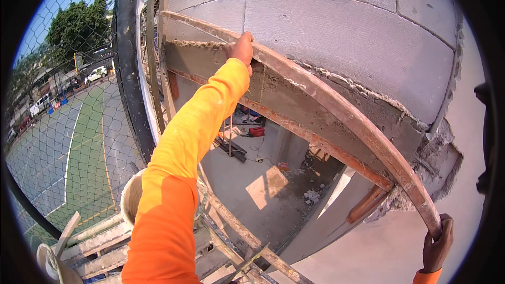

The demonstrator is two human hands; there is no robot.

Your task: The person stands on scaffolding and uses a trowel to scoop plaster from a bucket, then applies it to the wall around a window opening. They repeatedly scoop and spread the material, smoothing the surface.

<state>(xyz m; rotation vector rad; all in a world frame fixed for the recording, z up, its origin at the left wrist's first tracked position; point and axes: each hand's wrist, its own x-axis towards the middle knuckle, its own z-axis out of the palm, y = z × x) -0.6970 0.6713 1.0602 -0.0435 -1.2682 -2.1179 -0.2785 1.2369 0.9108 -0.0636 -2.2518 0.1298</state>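
A long plasterer's straightedge (321, 92), reddish and smeared with mortar, runs slantwise from upper left to lower right. The fisheye view makes it look bowed. My left hand (242, 48) is closed round its upper left part, at the end of my orange sleeve. Near the right rim, my right hand (437, 242) grips the lower end. Behind the bar is a band of grey mortar (294, 100) over the opening, with a rough upper edge. Whether the bar touches the mortar along its length, I cannot tell.
Pale blocks (342, 37) rise above the mortar. A reddish board (315, 144) edges its underside; broken plaster (439, 158) is at right. Scaffold poles (263, 247), planks (102, 260) and a bucket (131, 197) lie below left. Chain-link fence (63, 126) borders a court. A red tool case (256, 132) sits far below.
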